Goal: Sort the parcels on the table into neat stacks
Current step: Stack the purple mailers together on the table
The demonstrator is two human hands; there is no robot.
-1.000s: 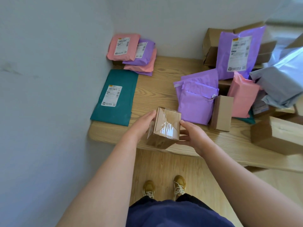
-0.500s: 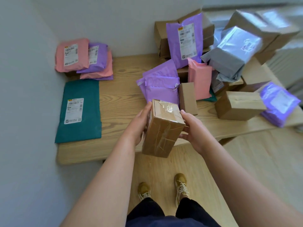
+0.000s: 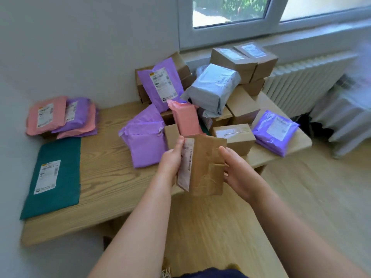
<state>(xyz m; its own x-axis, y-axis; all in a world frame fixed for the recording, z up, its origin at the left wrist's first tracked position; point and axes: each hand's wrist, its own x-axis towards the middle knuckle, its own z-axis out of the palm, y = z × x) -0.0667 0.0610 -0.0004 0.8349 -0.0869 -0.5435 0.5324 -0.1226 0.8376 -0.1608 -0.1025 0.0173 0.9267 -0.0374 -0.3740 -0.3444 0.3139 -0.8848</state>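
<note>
Box (image 3: pixel 202 167), brown cardboard, taped, held up between both hands over the near edge of the bench (image 3: pixel 112 177). White label on its left face. Left hand (image 3: pixel 170 163) grips the labelled side; right hand (image 3: pixel 239 173) grips the opposite side. Teal mailer (image 3: pixel 52 177) lies flat at bench left. Pink-and-purple stack (image 3: pixel 62 117) sits far left, jumbled pile (image 3: pixel 212 93) far right.

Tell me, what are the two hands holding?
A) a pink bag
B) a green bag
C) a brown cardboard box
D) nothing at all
C: the left hand and the right hand grip the brown cardboard box by its two sides, lifted off the table.
</note>
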